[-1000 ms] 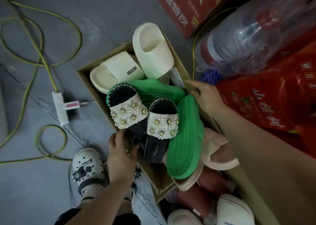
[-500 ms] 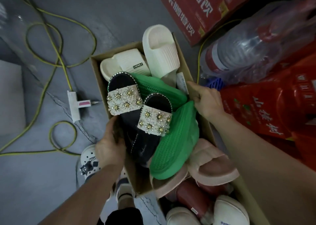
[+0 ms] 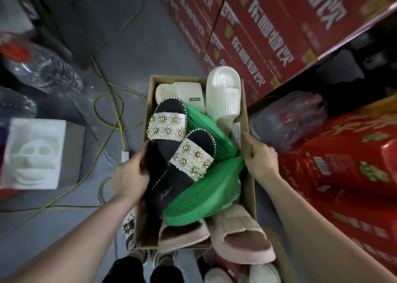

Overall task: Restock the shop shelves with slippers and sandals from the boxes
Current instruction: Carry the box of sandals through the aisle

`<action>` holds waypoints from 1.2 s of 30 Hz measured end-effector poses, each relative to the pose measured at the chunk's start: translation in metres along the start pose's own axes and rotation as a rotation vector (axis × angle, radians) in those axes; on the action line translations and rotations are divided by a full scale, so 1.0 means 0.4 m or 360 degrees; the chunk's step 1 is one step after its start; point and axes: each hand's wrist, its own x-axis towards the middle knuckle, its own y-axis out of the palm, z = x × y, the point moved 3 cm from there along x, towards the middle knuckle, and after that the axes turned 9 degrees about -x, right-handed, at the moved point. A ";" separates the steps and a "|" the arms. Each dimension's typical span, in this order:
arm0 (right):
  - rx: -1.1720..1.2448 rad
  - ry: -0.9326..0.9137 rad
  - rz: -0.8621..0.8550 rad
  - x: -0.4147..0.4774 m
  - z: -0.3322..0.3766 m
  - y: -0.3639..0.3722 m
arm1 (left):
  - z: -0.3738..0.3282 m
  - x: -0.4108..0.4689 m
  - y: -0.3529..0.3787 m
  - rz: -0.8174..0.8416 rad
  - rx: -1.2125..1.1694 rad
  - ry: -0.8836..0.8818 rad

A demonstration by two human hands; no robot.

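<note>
A cardboard box full of slippers is held up in front of me. My left hand grips its left wall, thumb inside against a black slipper with a white flowered strap. My right hand grips the right wall. A second black flowered slipper lies beside the first. Two green slippers lie sole up under them. Cream slippers fill the far end. Pink slippers stick out at the near end.
Red printed cartons are stacked at the right. Wrapped water bottles and red packs lie right of the box. A yellow cable loops over the grey floor. A white box and more bottles sit left.
The box has come up off the floor and turned lengthwise toward me. Both hands kept their hold on its sides. The view swung so the red cartons now fill the upper right.
</note>
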 end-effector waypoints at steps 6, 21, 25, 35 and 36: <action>0.0012 -0.0039 -0.0085 -0.066 0.154 -0.279 | -0.145 -0.045 -0.294 -0.0048 0.0069 0.0040; 0.0084 -0.0183 -0.0189 0.141 0.486 -0.782 | -0.422 0.050 -0.783 -0.0268 0.0008 0.0093; 0.0060 -0.0321 -0.0167 0.292 0.589 -0.886 | -0.492 0.143 -0.866 -0.0379 -0.0051 0.0052; 0.0020 -0.0535 -0.0290 0.603 0.889 -1.094 | -0.587 0.396 -1.081 -0.0624 -0.0285 -0.0061; 0.0027 -0.0542 -0.0281 0.642 0.925 -1.106 | -0.592 0.436 -1.105 -0.0618 -0.0314 -0.0055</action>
